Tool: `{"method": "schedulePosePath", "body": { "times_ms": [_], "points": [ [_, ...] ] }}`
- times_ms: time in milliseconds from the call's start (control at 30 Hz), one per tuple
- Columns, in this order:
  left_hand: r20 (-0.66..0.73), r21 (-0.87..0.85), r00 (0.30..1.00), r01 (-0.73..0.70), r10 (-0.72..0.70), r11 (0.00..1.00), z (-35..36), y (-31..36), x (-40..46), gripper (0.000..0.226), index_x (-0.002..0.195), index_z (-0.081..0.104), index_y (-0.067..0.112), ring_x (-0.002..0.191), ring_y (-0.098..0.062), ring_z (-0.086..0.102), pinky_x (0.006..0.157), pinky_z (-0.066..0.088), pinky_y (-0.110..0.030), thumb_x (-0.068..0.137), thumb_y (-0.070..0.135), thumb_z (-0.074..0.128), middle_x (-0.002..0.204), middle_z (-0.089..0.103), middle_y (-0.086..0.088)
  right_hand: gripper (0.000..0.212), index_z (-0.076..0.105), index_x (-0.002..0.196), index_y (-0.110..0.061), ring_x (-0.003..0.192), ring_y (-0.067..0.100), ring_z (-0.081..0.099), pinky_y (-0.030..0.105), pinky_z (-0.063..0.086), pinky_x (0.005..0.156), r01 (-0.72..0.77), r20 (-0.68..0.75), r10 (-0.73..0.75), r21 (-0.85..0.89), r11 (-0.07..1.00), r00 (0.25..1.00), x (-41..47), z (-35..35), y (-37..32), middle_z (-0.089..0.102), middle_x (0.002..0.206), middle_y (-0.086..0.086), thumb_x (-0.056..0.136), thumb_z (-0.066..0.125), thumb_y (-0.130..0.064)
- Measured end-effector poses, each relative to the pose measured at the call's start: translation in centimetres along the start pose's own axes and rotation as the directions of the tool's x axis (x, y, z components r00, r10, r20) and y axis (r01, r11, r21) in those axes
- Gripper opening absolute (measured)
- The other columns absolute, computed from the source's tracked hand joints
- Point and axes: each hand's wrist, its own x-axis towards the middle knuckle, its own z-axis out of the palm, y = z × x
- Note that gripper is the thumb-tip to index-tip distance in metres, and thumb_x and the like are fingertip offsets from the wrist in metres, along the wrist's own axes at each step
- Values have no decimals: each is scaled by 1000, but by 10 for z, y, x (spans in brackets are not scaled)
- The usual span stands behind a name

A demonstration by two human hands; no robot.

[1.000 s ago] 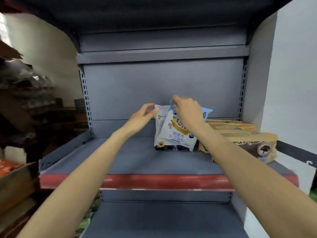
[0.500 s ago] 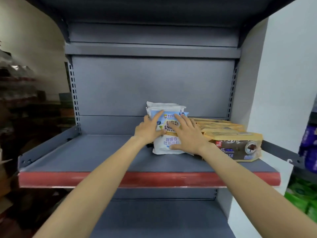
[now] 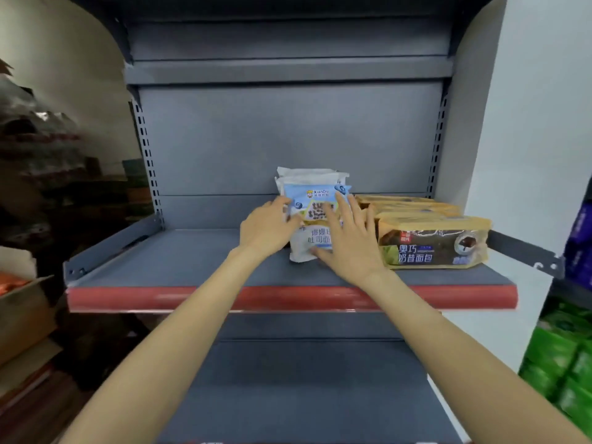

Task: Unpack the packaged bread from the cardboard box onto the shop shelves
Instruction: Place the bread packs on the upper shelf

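Squaring-up step: left hand [image 3: 267, 230] & right hand [image 3: 349, 243], fingers flat, press white-blue plastic bread packs [image 3: 312, 216] standing on grey metal shelf [image 3: 179, 264]. Next, prob: let go w/o toppling, fetch more.

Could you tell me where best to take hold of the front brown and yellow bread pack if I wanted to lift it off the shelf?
I would take the brown and yellow pack by its two short ends, coming from the front. It stands on its long edge facing out, with the white and blue packs close on its left.
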Motion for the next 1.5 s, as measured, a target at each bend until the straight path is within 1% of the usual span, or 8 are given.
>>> {"method": "schedulePosePath", "body": {
  "times_ms": [200,400,533,667,833,1067,1300,1500],
  "points": [
    [-297,-272,951,-171,86,947,-14,10,-114,19,97,65,29,82,-9,64,75,50,-31,92,37,48,79,69,16,39,56,123,-12,115,24,46,30,31,101,86,-358,61,383,920,932,-98,-37,-18,58,121,6,88,51,-29],
    [-280,-361,954,-212,111,908,32,-23,-256,25,89,67,20,52,-4,59,52,49,-32,96,29,45,54,59,11,20,63,105,-16,76,6,58,22,46,66,-7,-122,94,574,818,988,-249,-23,-41,67,87,-8,92,50,-23],
    [123,-240,992,8,22,971,92,-69,-334,27,113,60,25,65,-4,61,62,51,-34,90,32,49,78,64,16,15,64,100,-23,67,13,66,32,53,56,-240,389,30,504,830,921,-338,26,-39,71,79,-6,91,54,-29],
    [610,6,760,276,-222,961,155,-123,-386,38,128,50,23,100,-13,59,79,45,-26,91,26,57,125,58,5,22,60,115,-20,92,14,65,23,50,64,-414,802,-30,339,845,596,-401,86,-33,69,105,-3,94,52,-23],
    [706,139,621,348,-339,927,221,-170,-426,46,133,48,17,122,-24,50,90,42,-30,90,28,60,142,42,-4,31,55,123,-13,108,19,60,30,46,91,-581,892,36,262,770,450,-439,160,-35,63,120,4,93,52,-18],
    [765,295,600,-4,-233,956,310,-183,-424,84,149,15,17,138,-28,25,111,26,-44,84,35,64,149,26,-9,42,40,136,-14,108,34,55,40,48,78,-645,863,197,177,744,465,-442,256,-42,48,132,14,94,47,-9],
    [753,297,632,-80,-182,951,343,-203,-430,72,142,25,21,114,-32,50,81,50,-42,83,27,66,135,35,-11,34,43,120,-6,103,35,57,47,49,84,-751,899,220,159,641,378,-450,300,-41,60,113,17,91,57,-16],
    [801,310,506,105,-319,945,330,-213,-471,66,139,33,16,120,-30,47,82,48,-40,85,38,63,133,39,-12,58,37,126,-3,106,32,55,42,45,81,-774,939,135,173,608,316,-455,304,-50,56,117,15,82,70,-22]
  ]
}}
